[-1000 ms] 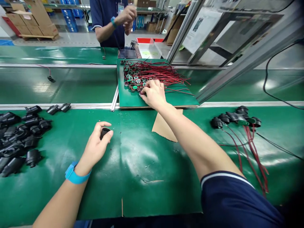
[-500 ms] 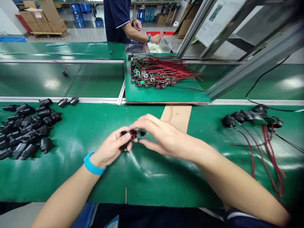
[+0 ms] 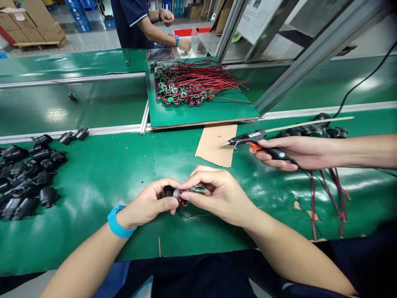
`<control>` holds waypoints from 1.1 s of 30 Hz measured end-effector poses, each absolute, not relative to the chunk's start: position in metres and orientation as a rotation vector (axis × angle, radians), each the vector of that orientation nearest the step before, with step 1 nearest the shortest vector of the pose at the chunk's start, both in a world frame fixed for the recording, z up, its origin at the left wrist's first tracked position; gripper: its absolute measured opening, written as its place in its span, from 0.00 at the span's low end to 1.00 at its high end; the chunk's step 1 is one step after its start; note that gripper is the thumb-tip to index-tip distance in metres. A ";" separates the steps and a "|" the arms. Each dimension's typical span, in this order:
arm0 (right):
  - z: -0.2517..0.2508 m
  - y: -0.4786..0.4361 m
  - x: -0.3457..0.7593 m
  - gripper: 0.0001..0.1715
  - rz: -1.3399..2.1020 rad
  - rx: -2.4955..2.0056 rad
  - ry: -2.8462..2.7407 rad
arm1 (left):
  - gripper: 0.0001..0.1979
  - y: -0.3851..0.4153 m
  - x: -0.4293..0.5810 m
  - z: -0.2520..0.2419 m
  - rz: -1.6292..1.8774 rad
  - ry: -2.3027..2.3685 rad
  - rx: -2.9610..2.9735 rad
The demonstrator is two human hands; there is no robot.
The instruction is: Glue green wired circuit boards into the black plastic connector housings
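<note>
My left hand [image 3: 149, 203], with a blue band at the wrist, grips a black plastic housing [image 3: 168, 191] that its fingers partly cover. Pinched in my right hand [image 3: 221, 194] is a small round wired component [image 3: 182, 197], red and silver, held against the housing's open end. Whether it sits inside the housing is hidden by my fingers. A bit of green circuit board [image 3: 198, 188] shows by my right fingers. To the right, another person's hand [image 3: 288, 151] holds a black and orange hot glue gun [image 3: 254, 135], its nozzle pointing left, above a piece of cardboard [image 3: 214, 145].
Several black housings [image 3: 23, 178] lie at the left. A raised green board [image 3: 180, 118] carries a heap of round components with red wires [image 3: 211, 78]. Behind the glue gun are black parts [image 3: 336, 132] with red wires hanging. A metal post [image 3: 288, 78] slants at the right; a co-worker [image 3: 133, 25] stands opposite.
My right hand has closed on the round component and brought it against the housing. Another person's hand with a glue gun has come in from the right. The view has shifted somewhat.
</note>
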State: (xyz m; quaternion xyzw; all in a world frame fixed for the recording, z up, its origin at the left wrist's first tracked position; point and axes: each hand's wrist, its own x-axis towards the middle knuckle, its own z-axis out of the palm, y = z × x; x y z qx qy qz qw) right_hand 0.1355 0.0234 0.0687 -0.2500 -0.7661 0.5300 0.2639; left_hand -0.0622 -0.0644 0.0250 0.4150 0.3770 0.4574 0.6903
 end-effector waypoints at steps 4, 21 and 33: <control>0.065 0.022 0.137 0.06 1.281 -0.621 -2.088 | 0.19 -0.064 -0.061 0.027 1.156 1.079 1.147; 0.055 0.023 0.140 0.06 0.874 -0.613 -2.048 | 0.25 -0.073 -0.050 0.025 1.199 1.201 1.293; 0.065 0.039 0.152 0.04 1.294 -0.611 -2.033 | 0.25 -0.063 -0.067 0.018 0.973 1.013 1.108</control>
